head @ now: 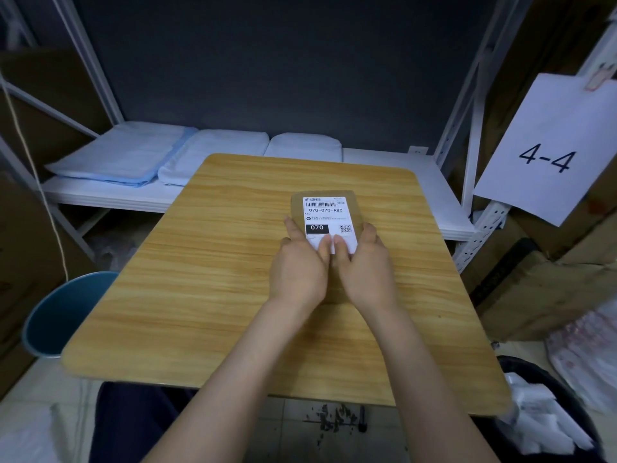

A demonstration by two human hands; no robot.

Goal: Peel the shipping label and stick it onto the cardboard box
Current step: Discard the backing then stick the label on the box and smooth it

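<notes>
Hands [302,265] [362,265] cover label [325,213] on box [354,208].

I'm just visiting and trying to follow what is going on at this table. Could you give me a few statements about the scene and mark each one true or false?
1. The shipping label lies on top of the cardboard box. True.
2. Only one hand touches the label. False: the left hand and the right hand both press its near edge.
3. The box sits on a wooden table. True.
4. The paper sign at the right reads 2-1. False: it reads 4-4.
5. The blue bin stands on the table. False: it stands on the floor, beside the table's left edge.
</notes>
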